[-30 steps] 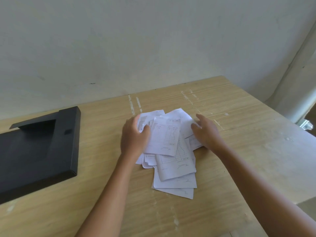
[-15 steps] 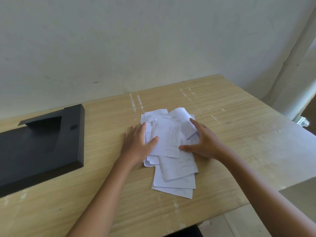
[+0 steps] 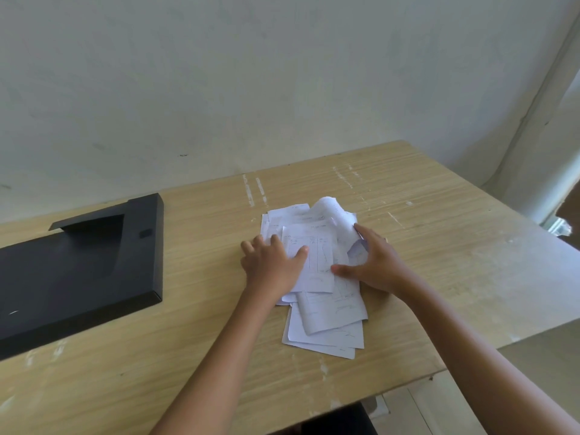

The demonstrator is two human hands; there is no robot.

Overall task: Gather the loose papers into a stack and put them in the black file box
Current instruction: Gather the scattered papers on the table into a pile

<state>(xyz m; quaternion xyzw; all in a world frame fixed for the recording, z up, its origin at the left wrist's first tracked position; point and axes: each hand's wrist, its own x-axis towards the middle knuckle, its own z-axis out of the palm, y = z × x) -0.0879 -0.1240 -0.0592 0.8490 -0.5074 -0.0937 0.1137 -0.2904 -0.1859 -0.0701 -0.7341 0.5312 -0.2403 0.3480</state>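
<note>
Both hands lie flat, fingers spread, left hand [image 3: 272, 267] and right hand [image 3: 374, 265] flanking the messy white printed papers [image 3: 326, 312]; the flat black file box [image 3: 78, 268] sits well left.

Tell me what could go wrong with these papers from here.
The papers lie fanned and uneven, so lower sheets may stay behind when lifted. One sheet curls up by the right hand and could crease. The left hand only presses flat, so sheets may slide on the table.
</note>
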